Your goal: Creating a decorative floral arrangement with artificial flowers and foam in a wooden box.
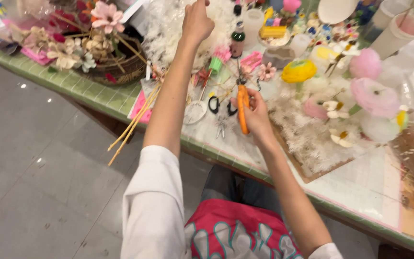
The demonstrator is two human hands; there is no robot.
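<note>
- Grey floor (pixel 34 192) at left; green-tiled worktable (pixel 97 98) runs across the view, crowded with craft flowers
- white fluffy material (pixel 307 139) spread over the table's right part; pink paper blooms (pixel 374 96) and a yellow one (pixel 299 71) sit on it
- woven basket (pixel 120 67) of dried and paper flowers at left; thin wooden sticks (pixel 135 120) jut past the table edge
- left hand (pixel 197 21) raised far over the table, fingers closed; what they pinch cannot be told
- right hand (pixel 255 115) wrapped around orange-handled cutters (pixel 242 108), held upright just above the table
- black-handled scissors (pixel 221 105) lie just left of the cutters
</note>
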